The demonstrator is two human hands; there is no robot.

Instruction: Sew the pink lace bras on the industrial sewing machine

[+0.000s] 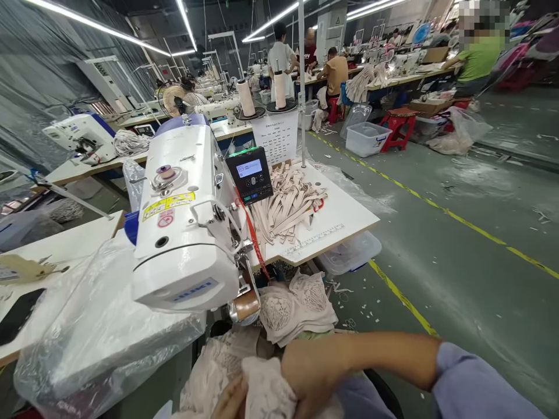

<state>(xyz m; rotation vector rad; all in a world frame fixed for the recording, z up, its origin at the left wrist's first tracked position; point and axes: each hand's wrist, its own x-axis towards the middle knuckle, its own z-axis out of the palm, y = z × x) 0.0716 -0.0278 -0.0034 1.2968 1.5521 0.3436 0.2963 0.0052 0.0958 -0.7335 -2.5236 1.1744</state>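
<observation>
**Plenty here to snag**

Your left hand (231,398) pinches the beige lace fabric (268,387), low in front of the sewing machine (183,233). Your right hand (317,364) bends over the other side, fingertips hidden, so I can't tell its grip. Just above, a lace bra (297,308) lies beside the machine's tan roller (245,305): a sharp pull could catch its openwork there. Drag the layers together, and something could slip onto the littered floor (410,233).

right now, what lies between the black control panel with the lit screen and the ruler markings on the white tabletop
A pile of beige fabric strips lies between the panel and those markings in the head view.
</observation>
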